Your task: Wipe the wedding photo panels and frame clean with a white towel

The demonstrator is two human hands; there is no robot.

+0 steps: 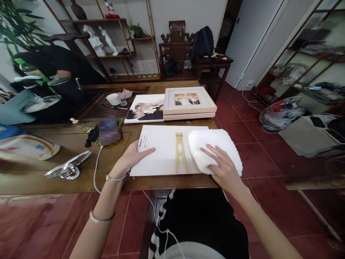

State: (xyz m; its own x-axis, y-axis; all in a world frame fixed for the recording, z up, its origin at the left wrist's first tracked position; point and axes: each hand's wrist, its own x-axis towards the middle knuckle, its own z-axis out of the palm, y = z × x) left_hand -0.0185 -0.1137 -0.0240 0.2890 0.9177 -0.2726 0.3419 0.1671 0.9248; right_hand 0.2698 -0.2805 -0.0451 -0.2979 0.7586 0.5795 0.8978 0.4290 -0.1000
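Left hand (132, 157) has got the white board (161, 153) by its left edge, flat on the wooden table (172, 182), while the right hand (225, 167) rests, fingers loosely spread, on a fluffy white cloth (218, 138) over its right side.

A single head-worn view looks forward and down from above the near edge of the bench (72, 144), close enough that the forearms (266, 225) run in from the bottom of the frame and the fingers (148, 151) lie near its middle. The wearer's dark lap (199, 216) fills the lower centre, seen from just overhead. The angle is wide, taking in red floor (280, 154) on both sides and reaching well beyond the bench to a carved chair (176, 45) at the upper centre and a shelf (94, 20) at the upper left.
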